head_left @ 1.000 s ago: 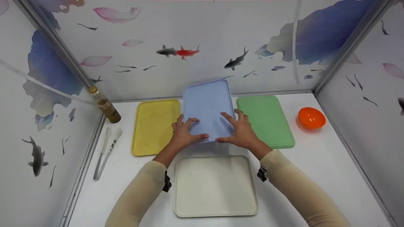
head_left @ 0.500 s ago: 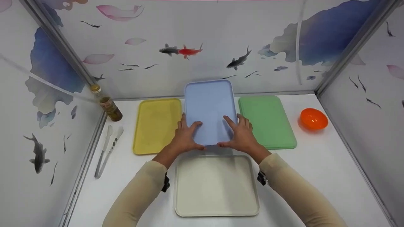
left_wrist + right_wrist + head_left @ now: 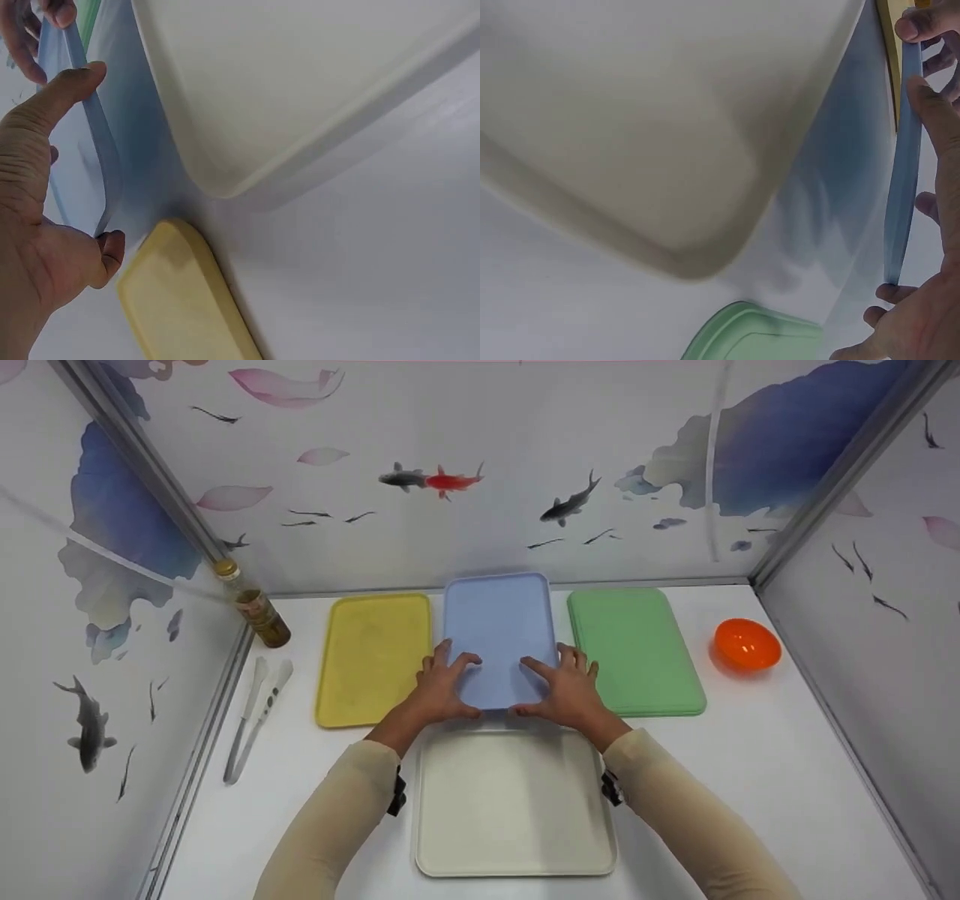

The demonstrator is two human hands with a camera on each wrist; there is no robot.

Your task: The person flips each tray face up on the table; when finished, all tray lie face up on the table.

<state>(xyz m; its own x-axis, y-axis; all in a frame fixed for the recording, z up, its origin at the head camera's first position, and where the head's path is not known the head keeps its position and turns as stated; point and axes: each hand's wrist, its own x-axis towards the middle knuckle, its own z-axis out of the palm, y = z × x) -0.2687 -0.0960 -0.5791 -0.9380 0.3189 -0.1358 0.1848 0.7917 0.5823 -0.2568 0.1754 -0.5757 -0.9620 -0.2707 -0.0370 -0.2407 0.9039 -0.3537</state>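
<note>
A light blue tray [image 3: 499, 622] lies between the yellow and green trays in the head view, held by both hands at its near end. My left hand [image 3: 441, 690] grips its left edge, thumb at the near rim and index finger over the face. My right hand [image 3: 574, 694] holds the right edge in the same way. In the left wrist view the blue tray [image 3: 101, 150] is seen edge-on, close over the white table, with a bluish shadow beside it. The right wrist view shows its near rim [image 3: 906, 172] between thumb and fingers.
A cream tray [image 3: 517, 802] lies nearest me. The yellow tray [image 3: 375, 660] is left and the green tray [image 3: 637, 652] right. An orange bowl [image 3: 746, 645] stands far right. Tongs [image 3: 255, 720] and a bottle of brown liquid [image 3: 259, 615] are at left, near the walls.
The blue tray has come down and toward me, its far edge dropping below the wall's fish prints and its tilt straightening. Both hands have moved with it, still gripping the edges.
</note>
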